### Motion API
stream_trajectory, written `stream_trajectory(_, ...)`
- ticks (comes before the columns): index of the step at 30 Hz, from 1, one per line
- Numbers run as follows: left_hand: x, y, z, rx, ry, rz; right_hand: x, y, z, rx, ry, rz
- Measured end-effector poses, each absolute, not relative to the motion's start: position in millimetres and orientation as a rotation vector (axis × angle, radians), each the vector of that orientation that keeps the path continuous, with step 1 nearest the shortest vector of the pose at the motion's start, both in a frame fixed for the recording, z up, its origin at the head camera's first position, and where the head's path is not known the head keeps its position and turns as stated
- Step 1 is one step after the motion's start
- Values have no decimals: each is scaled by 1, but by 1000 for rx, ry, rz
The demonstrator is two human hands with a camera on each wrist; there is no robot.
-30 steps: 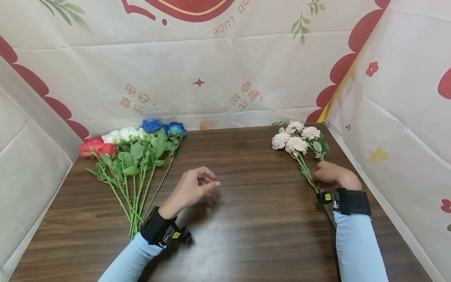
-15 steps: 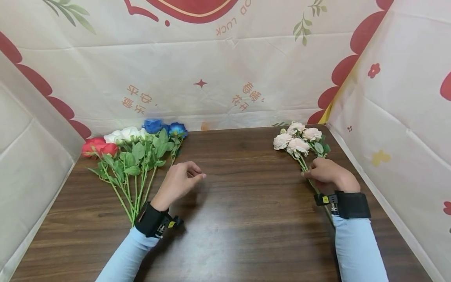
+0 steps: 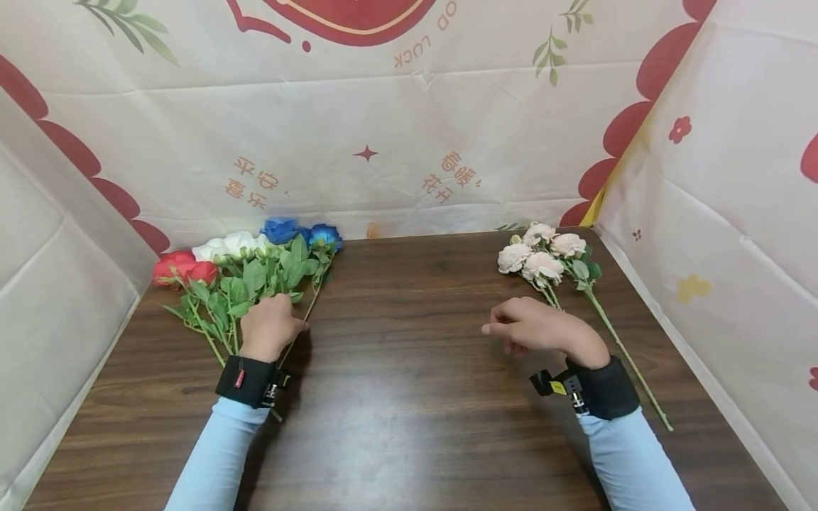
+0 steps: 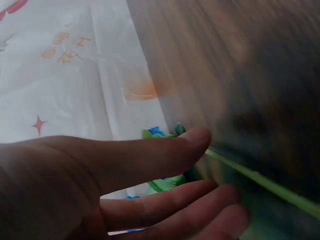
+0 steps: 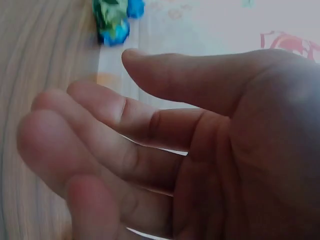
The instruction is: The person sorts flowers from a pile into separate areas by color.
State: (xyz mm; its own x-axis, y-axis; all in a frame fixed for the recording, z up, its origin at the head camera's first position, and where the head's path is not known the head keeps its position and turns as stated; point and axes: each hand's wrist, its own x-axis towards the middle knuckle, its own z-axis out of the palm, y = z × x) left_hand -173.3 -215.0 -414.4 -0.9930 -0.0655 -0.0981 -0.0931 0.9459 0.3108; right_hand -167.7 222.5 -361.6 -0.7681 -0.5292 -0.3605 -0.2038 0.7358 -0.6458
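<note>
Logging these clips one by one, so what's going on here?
A person works with flowers on a table. Their left hand is at a stem below the blue flowers, thumb and fingers apart. The right hand is empty, near the pale pink flowers. Red flowers and white flowers lie left of the blue ones.

Flowers [image 3: 255, 275] left, other flowers [image 3: 542, 267] right

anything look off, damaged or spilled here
Nothing spilled or damaged stands out. The red, white and blue flowers and the pale flowers look intact on the table, though hands hide some stems. One oddity: the backdrop lettering appears flipped, though it's too small to be sure.
</note>
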Motion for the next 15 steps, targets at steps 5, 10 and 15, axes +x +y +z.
stream_trajectory(5,-177,-219,-418,-100,2973,500,-163,211,-362,-585,2396,-740)
stream_trajectory(10,-179,-221,-420,-39,2961,556,-163,208,-365,-579,2389,-729)
stream_trajectory(15,-177,-221,-421,10,2959,609,-163,206,-366,-585,2367,-755)
